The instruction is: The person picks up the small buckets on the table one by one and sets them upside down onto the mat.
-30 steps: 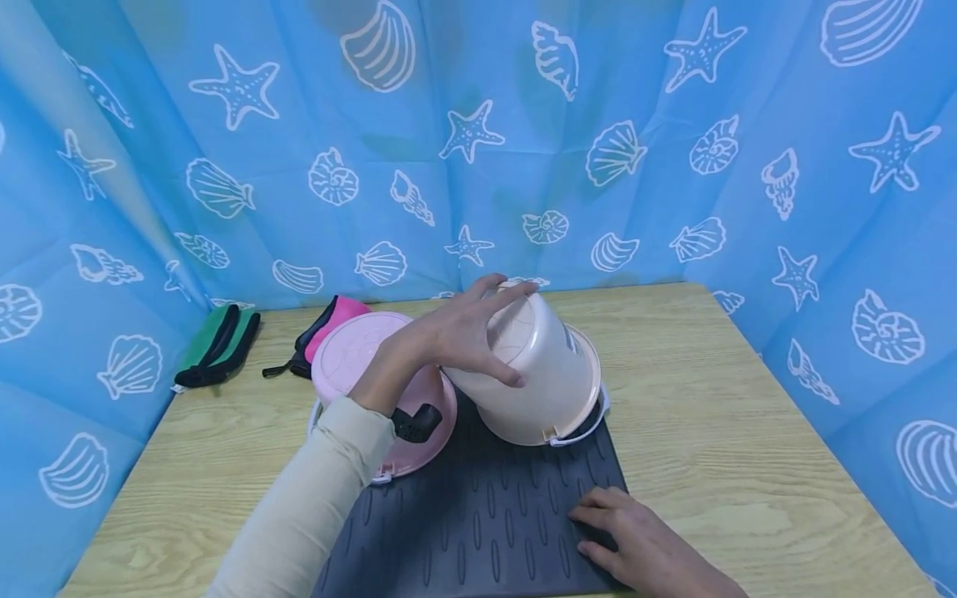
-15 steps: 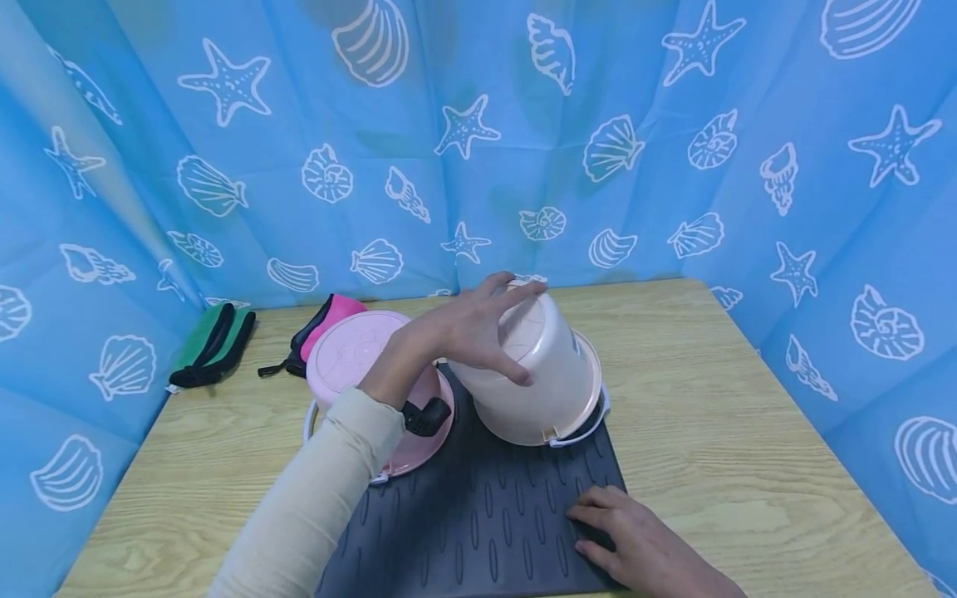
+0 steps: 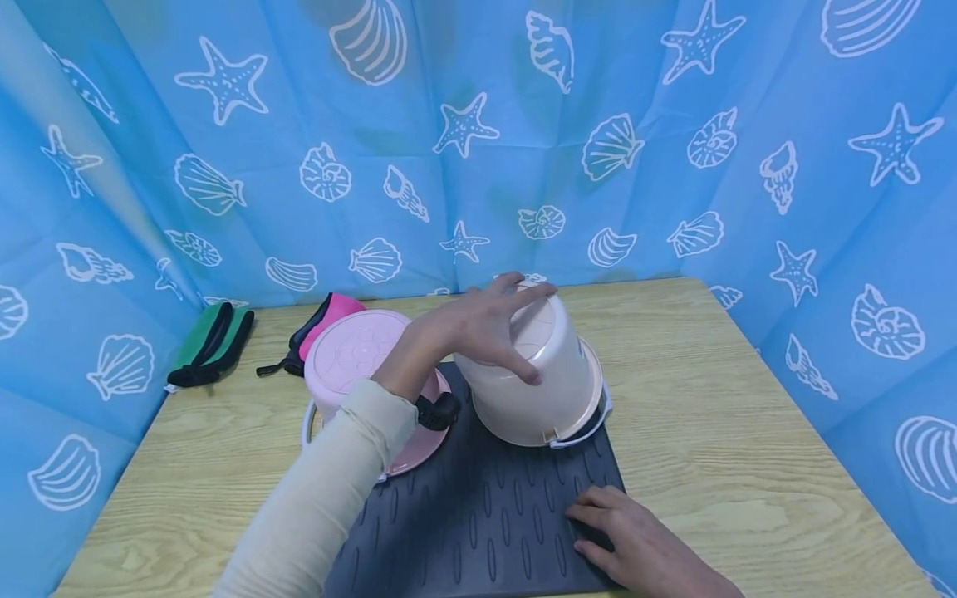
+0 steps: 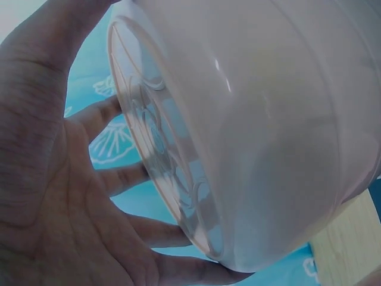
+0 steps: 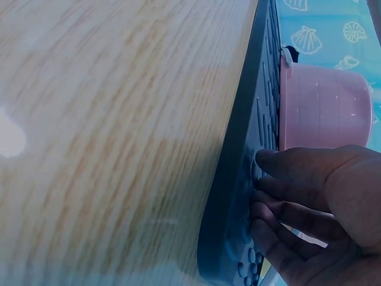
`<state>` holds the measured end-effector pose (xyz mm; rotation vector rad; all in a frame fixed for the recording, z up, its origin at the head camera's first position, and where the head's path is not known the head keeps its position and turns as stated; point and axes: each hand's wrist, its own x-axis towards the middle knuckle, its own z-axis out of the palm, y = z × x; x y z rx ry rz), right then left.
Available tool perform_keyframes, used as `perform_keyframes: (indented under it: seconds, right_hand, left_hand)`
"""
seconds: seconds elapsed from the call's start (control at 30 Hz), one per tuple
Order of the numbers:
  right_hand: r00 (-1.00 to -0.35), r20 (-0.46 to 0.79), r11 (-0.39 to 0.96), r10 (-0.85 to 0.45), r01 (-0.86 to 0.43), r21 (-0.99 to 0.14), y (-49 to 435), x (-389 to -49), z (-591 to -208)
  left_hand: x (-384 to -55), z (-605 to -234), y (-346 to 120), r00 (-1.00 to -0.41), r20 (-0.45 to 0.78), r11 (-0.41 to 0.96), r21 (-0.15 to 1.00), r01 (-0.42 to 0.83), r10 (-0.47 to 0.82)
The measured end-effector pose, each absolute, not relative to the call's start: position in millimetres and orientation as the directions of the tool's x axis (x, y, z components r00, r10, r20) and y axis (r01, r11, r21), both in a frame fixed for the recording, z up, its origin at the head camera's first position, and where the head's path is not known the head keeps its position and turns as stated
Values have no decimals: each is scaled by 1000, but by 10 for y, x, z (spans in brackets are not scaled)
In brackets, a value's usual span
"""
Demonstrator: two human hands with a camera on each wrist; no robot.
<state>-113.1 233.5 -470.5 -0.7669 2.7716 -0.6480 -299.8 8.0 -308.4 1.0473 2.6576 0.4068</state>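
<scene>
A cream bucket is bottom-up on the dark ribbed mat, its base leaning to the left. My left hand grips that base from above, with the fingers spread over its edge and the thumb on the near side. In the left wrist view the fingertips touch the rim of the base. My right hand rests at the mat's right edge, its loosely bent fingers touching the ribbed surface. A pink bucket stands bottom-up to the left, partly hidden by my left forearm.
A green and black folded pouch lies at the back left of the wooden table. Behind the pink bucket is a pink and black pouch. Blue shell-print curtains hang around the table's back and sides.
My left hand has shifted slightly to the right, and the cream bucket has tipped a little more upright with it. The right hand keeps its place on the mat.
</scene>
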Motion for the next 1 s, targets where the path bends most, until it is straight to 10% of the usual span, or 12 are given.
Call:
perform_keyframes:
  seconds: [1.0]
  right_hand:
    - [-836, -29, 753, -547, -477, -454, 2352, -1133, -4737]
  left_hand:
    - [-3026, -3040, 366, -714, -273, 764, 246, 596, 645]
